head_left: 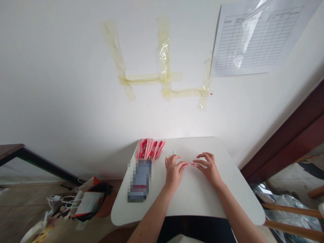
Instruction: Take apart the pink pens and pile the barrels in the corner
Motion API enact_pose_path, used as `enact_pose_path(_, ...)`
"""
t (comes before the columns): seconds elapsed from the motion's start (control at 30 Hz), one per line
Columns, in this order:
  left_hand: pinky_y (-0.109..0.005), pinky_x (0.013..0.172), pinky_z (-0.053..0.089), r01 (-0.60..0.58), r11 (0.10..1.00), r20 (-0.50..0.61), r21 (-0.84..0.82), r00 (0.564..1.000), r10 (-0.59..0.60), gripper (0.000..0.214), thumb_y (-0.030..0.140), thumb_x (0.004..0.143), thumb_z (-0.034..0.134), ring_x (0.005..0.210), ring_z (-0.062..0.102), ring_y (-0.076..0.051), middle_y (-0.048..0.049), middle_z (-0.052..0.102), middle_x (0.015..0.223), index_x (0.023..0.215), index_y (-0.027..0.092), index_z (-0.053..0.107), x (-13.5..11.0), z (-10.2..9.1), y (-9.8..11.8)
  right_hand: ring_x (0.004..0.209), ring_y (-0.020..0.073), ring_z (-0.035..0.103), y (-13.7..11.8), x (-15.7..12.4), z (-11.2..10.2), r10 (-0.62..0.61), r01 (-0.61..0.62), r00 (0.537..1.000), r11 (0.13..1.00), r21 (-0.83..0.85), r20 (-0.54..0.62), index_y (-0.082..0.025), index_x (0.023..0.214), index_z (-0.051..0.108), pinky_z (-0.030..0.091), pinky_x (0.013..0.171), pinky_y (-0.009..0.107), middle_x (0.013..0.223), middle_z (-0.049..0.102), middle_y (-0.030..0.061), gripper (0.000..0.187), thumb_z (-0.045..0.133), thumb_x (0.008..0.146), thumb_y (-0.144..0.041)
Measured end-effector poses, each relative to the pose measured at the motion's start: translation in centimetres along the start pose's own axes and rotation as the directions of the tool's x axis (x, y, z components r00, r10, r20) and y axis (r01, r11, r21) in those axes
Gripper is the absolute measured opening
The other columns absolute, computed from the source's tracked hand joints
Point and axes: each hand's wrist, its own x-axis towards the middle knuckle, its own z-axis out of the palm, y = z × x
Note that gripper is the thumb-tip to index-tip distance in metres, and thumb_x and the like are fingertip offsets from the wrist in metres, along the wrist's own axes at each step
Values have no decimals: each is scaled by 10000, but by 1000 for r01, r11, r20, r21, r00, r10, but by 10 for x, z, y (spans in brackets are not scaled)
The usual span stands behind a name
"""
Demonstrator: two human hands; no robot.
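Observation:
Over the middle of the white table [197, 199], my left hand [173, 170] pinches one end of a slim pale-pink pen piece [190, 164] between thumb and forefinger. Its other end is pinched by my right hand [210, 168], with the remaining fingers raised and curved. The piece lies level between the two hands; its ends are covered by my fingertips. To the left, near the wall, lies a bunch of pink and red pens [150, 149], side by side. A small whitish thing [174, 152], too small to name, shows just behind my left hand.
A blurred-out dark phone-like object [140, 182] lies on the table's left side, in front of the pens. The white wall [76, 84] stands right behind the table. Bags [91, 199] sit on the floor at left; wooden bars [291, 209] and clear plastic are at right.

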Motion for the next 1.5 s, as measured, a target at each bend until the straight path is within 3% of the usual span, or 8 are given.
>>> enact_pose_path(0.17, -596, 1182, 287, 16, 1000, 11, -21, 1000, -16, 131, 357, 905, 646, 1211, 528, -229, -38, 632, 1192, 929, 348, 775, 1, -1, 0, 1141, 290, 501, -2, 1, -1, -18, 17, 999, 1000, 23, 50, -351, 1040, 773, 544, 935, 514, 1108, 661, 72, 168, 699, 897, -396)
enact_pose_path(0.33, -592, 1175, 303, 25, 1000, 21, 3, 999, -25, 138, 321, 876, 690, 1223, 515, -238, -44, 628, 1201, 988, 345, 766, 2, -2, 0, 1137, 286, 504, -1, 2, -2, -25, 26, 999, 999, 41, -28, -354, 1074, 760, 531, 941, 516, 1088, 667, 66, 178, 682, 914, -359)
enact_pose_path(0.47, -652, 1176, 261, 42, 999, 64, 32, 997, -44, 100, 269, 842, 730, 1247, 493, -260, -39, 617, 1224, 908, 332, 770, 1, -1, 0, 1126, 282, 507, 0, 3, -3, -37, 40, 997, 999, 33, -73, -367, 1107, 748, 523, 935, 513, 1073, 670, 62, 208, 681, 916, -319)
enact_pose_path(0.7, -698, 1190, 185, -18, 998, 116, 62, 993, 11, 113, 270, 842, 723, 1315, 436, -289, -36, 592, 1273, 922, 339, 763, -2, 1, 0, 1091, 275, 514, -6, 2, -5, -73, 73, 993, 997, -4, -90, -373, 1115, 748, 518, 903, 490, 1048, 669, 63, 232, 685, 911, -282)
enact_pose_path(1.1, -713, 1192, 150, -34, 997, 142, 69, 990, 24, 53, 301, 852, 710, 1320, 444, -287, -35, 603, 1264, 872, 310, 759, -2, -1, 4, 1109, 273, 527, -14, 4, -4, -55, 59, 997, 996, -72, 57, -408, 1312, 640, 519, 958, 497, 1143, 656, 63, 359, 590, 968, -323)
enact_pose_path(1.3, -727, 1189, 136, -33, 998, 149, 58, 989, 24, 35, 304, 841, 727, 1322, 447, -287, -38, 613, 1242, 837, 301, 762, -1, -1, 5, 1102, 276, 538, -14, 4, -4, -53, 59, 996, 995, -78, 73, -424, 1338, 616, 521, 961, 504, 1141, 653, 63, 393, 595, 961, -316)
enact_pose_path(1.5, -680, 1187, 204, 61, 998, 75, 2, 995, -61, 111, 281, 868, 695, 1253, 497, -244, -28, 626, 1235, 920, 343, 771, 3, -5, 5, 1125, 272, 509, -11, 1, -5, 32, -30, 998, 999, -28, 56, -374, 1477, 474, 497, 990, 505, 1143, 623, 79, 509, 564, 977, -355)
